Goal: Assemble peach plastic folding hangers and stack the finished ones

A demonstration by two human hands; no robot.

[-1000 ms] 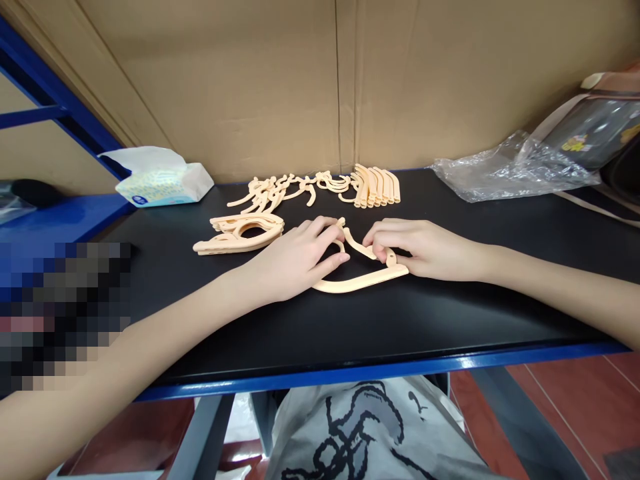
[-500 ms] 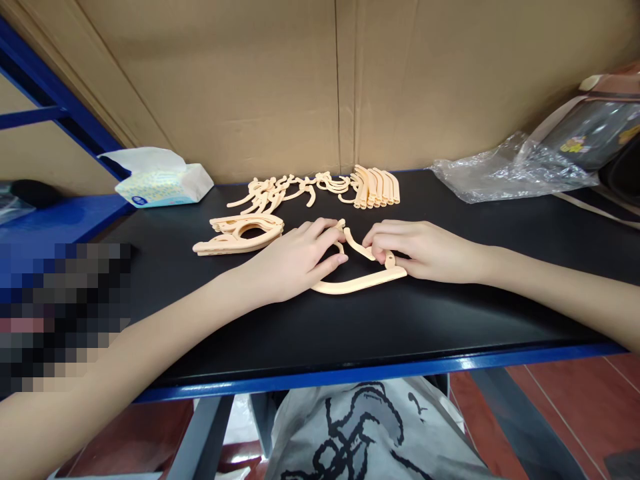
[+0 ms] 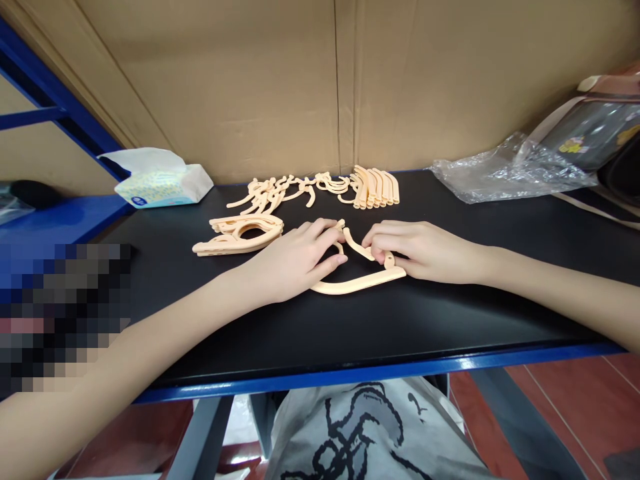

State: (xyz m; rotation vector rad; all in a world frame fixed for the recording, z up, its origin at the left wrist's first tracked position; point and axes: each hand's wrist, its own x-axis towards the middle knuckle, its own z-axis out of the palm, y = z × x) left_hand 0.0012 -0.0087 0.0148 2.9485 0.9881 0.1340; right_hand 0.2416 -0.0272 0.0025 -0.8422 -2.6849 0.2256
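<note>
Near the middle of the black table, my left hand [image 3: 305, 260] is closed around a small beige piece [image 3: 341, 249] that sticks out between its fingers. My right hand [image 3: 407, 252] has its fingers pressed together on a curved beige piece [image 3: 357, 245], whose free end points toward my left hand. A long curved beige bar [image 3: 357, 285] lies nearer the table's front edge; its left end passes by my left hand and its right end is beside my right fingertips. The parts under my fingers are hidden.
Folded beige hangers [image 3: 237, 245] lie left of my left hand. Behind are loose hooks [image 3: 270, 193] and a row of curved arms [image 3: 376, 187]. A tissue pack [image 3: 165, 185] stands back left; a clear plastic bag [image 3: 500, 172] lies back right.
</note>
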